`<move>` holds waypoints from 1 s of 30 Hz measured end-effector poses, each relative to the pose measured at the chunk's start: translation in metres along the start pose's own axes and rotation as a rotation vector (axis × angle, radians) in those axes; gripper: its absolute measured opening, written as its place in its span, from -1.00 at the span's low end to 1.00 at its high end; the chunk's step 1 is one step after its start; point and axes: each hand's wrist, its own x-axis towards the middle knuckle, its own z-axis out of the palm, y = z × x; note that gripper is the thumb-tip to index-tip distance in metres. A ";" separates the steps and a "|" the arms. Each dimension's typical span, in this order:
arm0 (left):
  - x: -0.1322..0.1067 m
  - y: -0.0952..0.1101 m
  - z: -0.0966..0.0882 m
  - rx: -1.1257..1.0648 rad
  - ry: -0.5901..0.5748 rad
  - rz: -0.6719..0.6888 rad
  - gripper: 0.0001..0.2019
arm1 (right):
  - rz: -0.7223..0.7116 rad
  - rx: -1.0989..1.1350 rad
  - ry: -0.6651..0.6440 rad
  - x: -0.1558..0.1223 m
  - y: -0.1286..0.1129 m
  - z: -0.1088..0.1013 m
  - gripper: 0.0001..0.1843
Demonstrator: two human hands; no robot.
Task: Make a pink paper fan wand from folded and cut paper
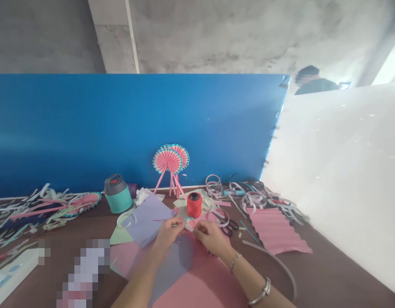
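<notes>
Between my two hands a small white strip of paper [189, 227] is pinched over the coloured sheets. My left hand [169, 233] grips its left end with thumb and fingertips. At the right end, my right hand [211, 236] pinches it the same way. Just behind the strip shows a small blue-and-pink pleated piece [189, 220], partly hidden by my fingers. A red spool of thread [194, 205] stands upright right behind my hands. Under them lie a purple sheet [171, 261] and a pink sheet [203, 282]. Dark-handled scissors [231, 227] rest beside my right hand.
Pink pleated paper fans [167, 161] lean against the blue partition [88, 128]. A teal-and-grey container [119, 194] stands at left, near heaped paper strips [46, 205]. More curled strips [253, 199] and a corrugated pink sheet [277, 230] lie at right. A person [316, 83] is beyond the white partition.
</notes>
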 end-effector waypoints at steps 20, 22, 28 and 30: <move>0.001 -0.001 0.000 -0.033 -0.016 -0.021 -0.75 | 0.069 -0.021 0.011 -0.001 -0.004 0.001 -0.83; 0.001 -0.001 -0.001 -0.048 -0.047 -0.014 -0.73 | 0.077 -0.016 0.007 -0.001 -0.005 0.001 -0.83; 0.003 -0.007 -0.001 0.181 0.033 0.078 -0.75 | 0.044 -0.073 0.019 -0.003 -0.008 -0.001 -0.82; 0.004 -0.009 -0.001 0.215 0.046 0.130 -0.78 | 0.056 -0.079 0.027 -0.002 -0.008 -0.001 -0.83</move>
